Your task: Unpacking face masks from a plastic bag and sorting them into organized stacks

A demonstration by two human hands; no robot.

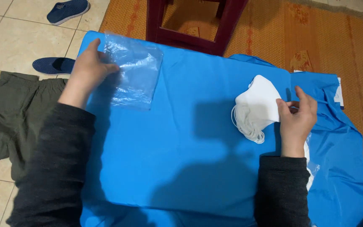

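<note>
Pinched lightly at its edge by the right hand, the white face mask at right could be dropped, while the clear plastic bag at far left, only pressed under the left hand's flattened fingers, could slide on the blue cloth.

Blue sheet: smooth thin fabric-like material, slight sheen, soft creases. Clear plastic bag: glossy film, wrinkled, see-through. White face masks: matt, soft fibrous cloth, thin elastic loops. Stool: dark lacquered wood. Mat: woven, rough. Floor tiles: smooth, pale.
</note>
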